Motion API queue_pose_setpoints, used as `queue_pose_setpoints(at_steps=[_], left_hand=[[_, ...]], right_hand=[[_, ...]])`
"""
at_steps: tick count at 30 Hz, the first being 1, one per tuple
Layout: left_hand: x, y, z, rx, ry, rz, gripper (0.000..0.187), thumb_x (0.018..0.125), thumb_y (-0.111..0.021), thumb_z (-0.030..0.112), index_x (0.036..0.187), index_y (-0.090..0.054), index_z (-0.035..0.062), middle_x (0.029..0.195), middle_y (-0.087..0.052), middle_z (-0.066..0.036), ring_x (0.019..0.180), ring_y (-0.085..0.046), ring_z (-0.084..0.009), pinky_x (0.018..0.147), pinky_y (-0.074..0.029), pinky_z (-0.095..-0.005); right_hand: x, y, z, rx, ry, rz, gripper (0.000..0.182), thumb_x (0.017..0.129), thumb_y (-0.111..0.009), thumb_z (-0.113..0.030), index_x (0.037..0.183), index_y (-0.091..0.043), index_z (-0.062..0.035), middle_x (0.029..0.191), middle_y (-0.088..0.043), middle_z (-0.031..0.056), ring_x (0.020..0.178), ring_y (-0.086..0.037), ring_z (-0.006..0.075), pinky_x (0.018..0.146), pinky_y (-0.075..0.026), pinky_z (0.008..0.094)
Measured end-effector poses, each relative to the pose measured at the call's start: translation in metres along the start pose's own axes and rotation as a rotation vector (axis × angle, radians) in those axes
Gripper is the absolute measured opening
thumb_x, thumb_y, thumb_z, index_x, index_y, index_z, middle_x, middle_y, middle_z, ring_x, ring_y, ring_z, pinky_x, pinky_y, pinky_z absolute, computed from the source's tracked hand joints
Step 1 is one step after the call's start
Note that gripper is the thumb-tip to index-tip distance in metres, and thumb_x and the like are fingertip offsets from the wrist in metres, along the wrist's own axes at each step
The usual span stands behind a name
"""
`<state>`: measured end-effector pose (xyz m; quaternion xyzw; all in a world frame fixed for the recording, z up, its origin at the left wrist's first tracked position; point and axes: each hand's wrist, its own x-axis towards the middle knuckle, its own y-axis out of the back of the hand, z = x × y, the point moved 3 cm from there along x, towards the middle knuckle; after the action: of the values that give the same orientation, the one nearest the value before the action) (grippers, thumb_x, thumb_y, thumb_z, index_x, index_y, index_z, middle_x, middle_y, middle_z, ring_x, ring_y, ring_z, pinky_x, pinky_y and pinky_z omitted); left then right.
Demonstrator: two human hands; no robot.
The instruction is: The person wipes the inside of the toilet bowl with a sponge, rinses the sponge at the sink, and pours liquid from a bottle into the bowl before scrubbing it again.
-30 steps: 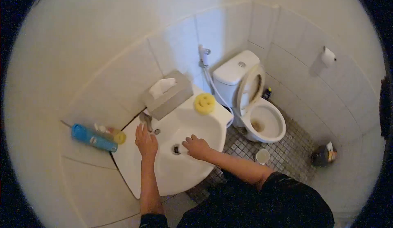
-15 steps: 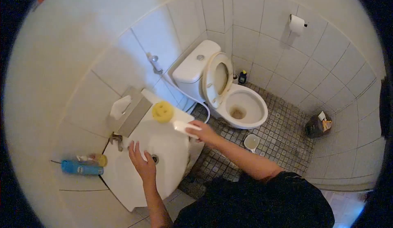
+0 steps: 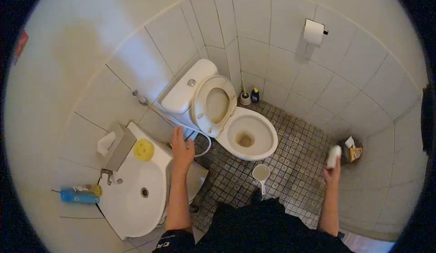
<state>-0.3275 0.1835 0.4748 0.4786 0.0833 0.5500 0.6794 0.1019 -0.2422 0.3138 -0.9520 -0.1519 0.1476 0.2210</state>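
My right hand (image 3: 333, 173) is closed around a smooth white oblong object (image 3: 334, 157), perhaps a small bottle; its kind is not clear. It is held out on the right, in front of the trash bin (image 3: 344, 149) as seen from above. My left hand (image 3: 182, 154) has its fingers stretched out and holds nothing. It hovers between the sink (image 3: 131, 216) and the toilet (image 3: 252, 137), whose lid and seat are raised. A yellow round sponge (image 3: 143, 150) rests on the sink's back corner.
A white dipper (image 3: 261, 173) lies on the tiled floor near my feet. Behind the toilet stand a brush holder (image 3: 245, 98) and a dark bottle (image 3: 255, 96). A spray hose (image 3: 204, 153) hangs beside the tank. A tissue box (image 3: 119, 146) sits by the faucet (image 3: 107, 175).
My right hand has carried the white object from beside the sink over to the bin on the right. My left hand has left the basin and moved toward the toilet. The view has turned right.
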Motion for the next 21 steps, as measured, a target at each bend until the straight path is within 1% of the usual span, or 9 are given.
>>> queue_pose_setpoints(at_steps=[1,3,5,8,10,12,15,19,21], left_hand=[[0.004,-0.013,-0.007,0.003,0.016,-0.030,0.049,0.076,-0.048,0.011,0.121,-0.034,-0.0024,0.126,-0.032,-0.024,0.117,-0.030,-0.0380,0.098,-0.023,-0.0412],[0.016,-0.026,-0.013,0.032,0.041,-0.038,0.050,0.077,-0.048,0.013,0.121,-0.033,-0.0034,0.126,-0.032,-0.025,0.117,-0.029,-0.0381,0.099,-0.022,-0.0410],[0.032,-0.044,-0.027,0.051,0.060,-0.051,0.050,0.077,-0.048,0.014,0.121,-0.032,-0.0044,0.125,-0.032,-0.025,0.118,-0.029,-0.0382,0.099,-0.022,-0.0409],[0.072,-0.067,-0.055,0.083,0.115,-0.097,0.051,0.078,-0.046,0.017,0.121,-0.031,-0.0062,0.124,-0.033,-0.026,0.118,-0.028,-0.0382,0.100,-0.022,-0.0408],[0.099,-0.082,-0.063,0.087,0.077,-0.110,0.050,0.079,-0.044,0.017,0.120,-0.032,-0.0073,0.124,-0.033,-0.026,0.118,-0.028,-0.0384,0.100,-0.022,-0.0414],[0.131,-0.103,-0.077,0.124,0.067,-0.124,0.049,0.080,-0.043,0.018,0.121,-0.032,-0.0067,0.125,-0.033,-0.025,0.119,-0.027,-0.0378,0.100,-0.023,-0.0418],[0.166,-0.129,-0.095,0.130,0.113,-0.143,0.049,0.080,-0.042,0.022,0.122,-0.032,-0.0023,0.124,-0.035,-0.023,0.119,-0.028,-0.0361,0.098,-0.025,-0.0434],[0.180,-0.134,-0.085,0.079,0.170,-0.078,0.047,0.079,-0.044,0.019,0.121,-0.034,-0.0014,0.124,-0.035,-0.023,0.119,-0.028,-0.0359,0.097,-0.026,-0.0440],[0.170,-0.131,-0.074,0.069,0.022,0.082,0.046,0.078,-0.047,0.014,0.120,-0.035,-0.0016,0.123,-0.036,-0.023,0.117,-0.031,-0.0364,0.095,-0.028,-0.0446]], right_hand=[[-0.029,-0.034,-0.047,0.135,-0.236,0.240,0.044,0.072,-0.065,-0.033,0.105,-0.047,-0.0106,0.085,-0.051,0.0050,0.068,-0.050,0.0159,0.049,-0.040,0.0237],[-0.012,0.013,-0.059,0.172,-0.086,0.247,0.045,0.071,-0.066,-0.031,0.105,-0.047,-0.0097,0.084,-0.051,0.0060,0.066,-0.049,0.0159,0.048,-0.041,0.0241],[-0.001,0.048,-0.066,-0.006,0.127,0.388,0.043,0.072,-0.062,-0.041,0.100,-0.049,-0.0107,0.070,-0.047,0.0021,0.052,-0.044,0.0117,0.039,-0.036,0.0190],[0.017,0.065,-0.082,0.248,0.036,0.457,0.047,0.070,-0.066,-0.040,0.102,-0.049,-0.0102,0.070,-0.048,0.0028,0.056,-0.046,0.0125,0.040,-0.037,0.0189],[0.006,0.040,-0.096,0.269,0.022,0.490,0.050,0.068,-0.068,-0.038,0.103,-0.048,-0.0100,0.073,-0.049,0.0031,0.061,-0.048,0.0134,0.043,-0.040,0.0207],[0.003,0.006,-0.110,0.292,0.079,0.561,0.044,0.071,-0.066,-0.036,0.101,-0.049,-0.0071,0.075,-0.051,0.0056,0.054,-0.047,0.0132,0.037,-0.036,0.0198],[0.025,0.025,-0.114,0.171,0.181,0.526,0.045,0.072,-0.064,-0.038,0.102,-0.049,-0.0077,0.076,-0.052,0.0053,0.056,-0.048,0.0134,0.037,-0.036,0.0195],[0.045,-0.022,-0.112,0.081,0.127,0.544,0.046,0.071,-0.064,-0.040,0.101,-0.048,-0.0084,0.078,-0.053,0.0044,0.055,-0.048,0.0136,0.037,-0.035,0.0189],[0.074,-0.058,-0.092,0.123,0.082,0.344,0.048,0.070,-0.064,-0.043,0.100,-0.048,-0.0094,0.074,-0.052,0.0022,0.053,-0.047,0.0133,0.037,-0.036,0.0203]])
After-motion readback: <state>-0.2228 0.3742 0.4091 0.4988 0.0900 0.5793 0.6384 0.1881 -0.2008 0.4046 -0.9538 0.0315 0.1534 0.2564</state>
